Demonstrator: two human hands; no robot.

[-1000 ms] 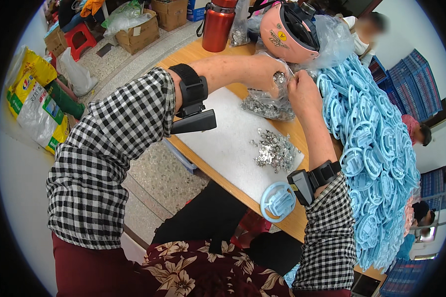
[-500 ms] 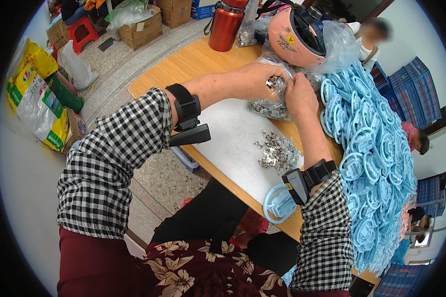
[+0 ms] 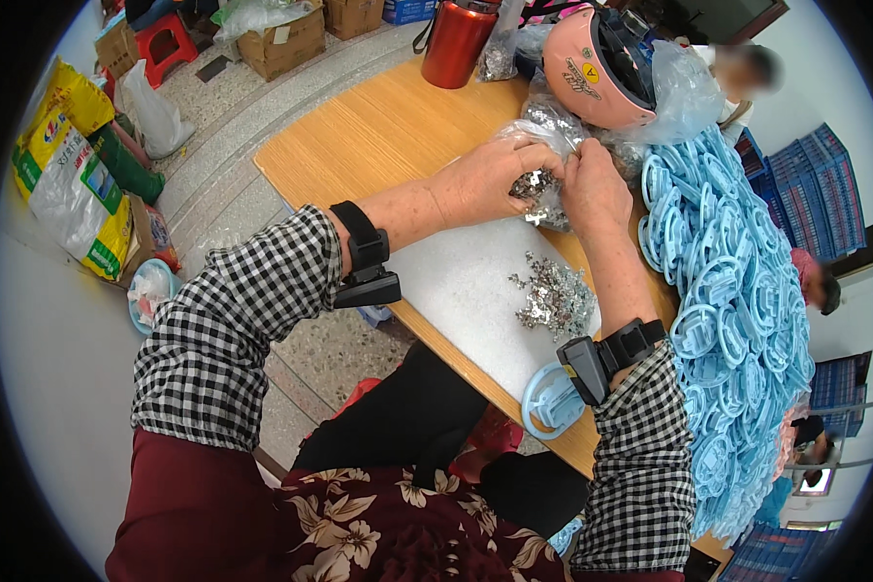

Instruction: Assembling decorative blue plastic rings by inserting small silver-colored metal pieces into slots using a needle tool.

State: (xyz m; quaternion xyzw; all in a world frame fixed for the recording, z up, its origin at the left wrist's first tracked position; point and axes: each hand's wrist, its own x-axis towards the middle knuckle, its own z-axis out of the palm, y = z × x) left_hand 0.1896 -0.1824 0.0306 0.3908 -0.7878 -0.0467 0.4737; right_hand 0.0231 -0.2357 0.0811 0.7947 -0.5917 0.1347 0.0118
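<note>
At the left, a yellow and white sack point(image 3: 73, 199) leans near the wall. A small blue tub point(image 3: 172, 287) sits just beside it. Farther back are a red stool point(image 3: 165, 44) and a brown box point(image 3: 283, 44).

Next comes a wooden table point(image 3: 359, 126) with a white sheet point(image 3: 446, 286) lying flat on it. A red bottle point(image 3: 459, 44) stands at the far side.

The left hand point(image 3: 514, 173) reaches in over the table. Its fingers bend around some shiny metal bits point(image 3: 532, 184); I cannot tell if plastic lies between. The clear bag point(image 3: 554, 210) is between the two hands, over the far end of the sheet. The part that shows runs long from the far side down toward the sheet. The hands hide the rest, so I cannot tell which way its mouth points.

Nearer, a loose pile point(image 3: 555, 299) of metal bits lies on the sheet, pointing all ways. A blue ring point(image 3: 530, 403) is by the table's near edge.

The right hand point(image 3: 597, 194) is closed, pinching the bag near its top. A pink helmet point(image 3: 577, 73) sits behind it. At the right is a big heap of blue parts point(image 3: 723, 320).
</note>
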